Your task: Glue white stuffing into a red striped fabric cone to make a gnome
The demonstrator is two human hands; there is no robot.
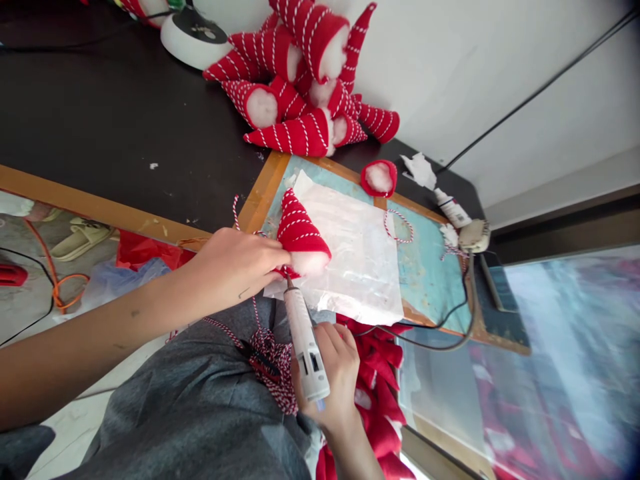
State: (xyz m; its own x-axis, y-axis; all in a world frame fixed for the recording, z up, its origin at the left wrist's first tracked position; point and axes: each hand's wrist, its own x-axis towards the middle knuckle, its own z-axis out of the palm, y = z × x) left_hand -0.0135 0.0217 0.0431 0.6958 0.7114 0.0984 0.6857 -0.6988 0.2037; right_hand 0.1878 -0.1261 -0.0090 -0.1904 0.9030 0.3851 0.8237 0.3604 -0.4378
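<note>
My left hand (240, 263) pinches the base of a red-and-white striped stuffed cone (299, 233), which lies on a white plastic sheet (360, 260) over a teal board (425, 260). My right hand (333, 373) grips a white glue gun (305, 340), its nozzle touching the cone's lower edge by my left fingers. Red-and-white twine (273, 360) lies bunched on my lap between the two hands.
A pile of finished striped cones (305, 87) sits on the dark table at the back. A small red stuffed cap (379, 177), a twine loop (399, 225), a glue tube (451, 208) and a power adapter (474, 235) lie near the board. Red fabric pieces (380, 400) hang below it.
</note>
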